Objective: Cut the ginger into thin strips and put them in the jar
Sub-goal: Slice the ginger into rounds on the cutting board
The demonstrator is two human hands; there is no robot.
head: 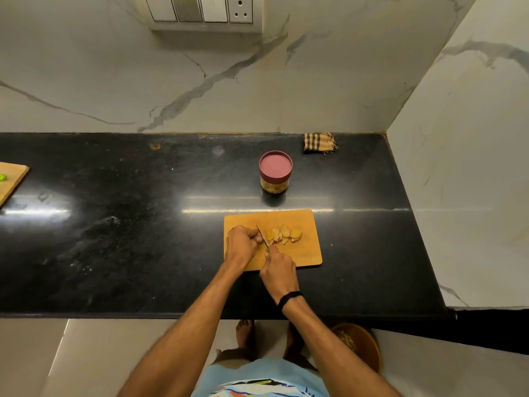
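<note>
Several knobbly yellow slices of ginger on seemingly wooden board

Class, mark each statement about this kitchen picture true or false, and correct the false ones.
1. The jar has its lid on. True.
2. The right hand holds the knife. True.
3. The ginger lies inside the jar. False: it lies on the board.
4. The jar stands on the board. False: it stands on the counter, behind the board.
5. A checked cloth lies by the wall, right of the jar. True.
</note>
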